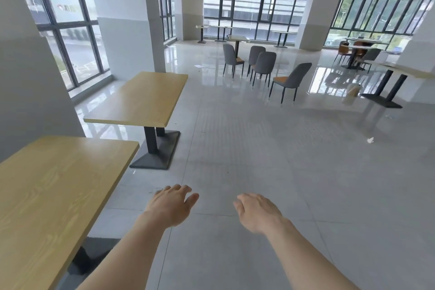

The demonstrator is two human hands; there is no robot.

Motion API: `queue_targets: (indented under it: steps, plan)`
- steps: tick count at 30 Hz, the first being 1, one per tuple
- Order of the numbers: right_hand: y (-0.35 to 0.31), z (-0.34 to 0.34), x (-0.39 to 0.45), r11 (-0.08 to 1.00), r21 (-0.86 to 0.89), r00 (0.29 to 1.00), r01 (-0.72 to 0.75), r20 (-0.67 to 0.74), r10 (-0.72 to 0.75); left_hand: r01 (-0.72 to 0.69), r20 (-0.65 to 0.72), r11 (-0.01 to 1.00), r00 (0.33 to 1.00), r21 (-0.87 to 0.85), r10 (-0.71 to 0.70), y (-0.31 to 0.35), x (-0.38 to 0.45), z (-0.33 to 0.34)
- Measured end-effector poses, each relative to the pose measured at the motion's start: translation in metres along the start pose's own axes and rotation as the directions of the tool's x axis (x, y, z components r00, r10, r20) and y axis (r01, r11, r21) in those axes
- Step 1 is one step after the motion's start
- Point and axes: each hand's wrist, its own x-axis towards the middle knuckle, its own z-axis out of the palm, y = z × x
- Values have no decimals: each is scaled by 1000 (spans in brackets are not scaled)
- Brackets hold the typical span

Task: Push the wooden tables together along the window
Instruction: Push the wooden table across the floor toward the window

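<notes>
Two light wooden tables stand along the left side. The near table (51,195) fills the lower left beside a white pillar. The far table (143,99) sits ahead of it by the window (63,26), on a dark pedestal base (156,153). A gap of bare floor separates the two tops. My left hand (173,205) and my right hand (257,212) are held out low over the floor, palms down, fingers apart, holding nothing. Neither hand touches a table; the left one is to the right of the near table's edge.
Grey chairs (263,66) are grouped mid-room on the glossy tiled floor. Another table on dark legs (390,85) stands at the right, with a pale bin (352,92) beside it. More tables line the far windows. White scraps lie on the floor (370,140).
</notes>
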Motion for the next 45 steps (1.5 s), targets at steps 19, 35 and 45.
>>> queue_targets:
  steps: [19, 35, 45]
  plan:
    - [104, -178, 550, 999, 35, 999, -6, -35, 8, -2, 22, 998, 1000, 62, 1, 15, 567, -140]
    - [155, -318, 1010, 998, -48, 998, 29, -47, -31, -6, -18, 1000, 1000, 3, 6, -20, 1029, -246]
    - [154, -428, 1285, 1000, -17, 998, 20, -54, -21, 1, -26, 1000, 1000, -14, -2, -56, 1317, -345]
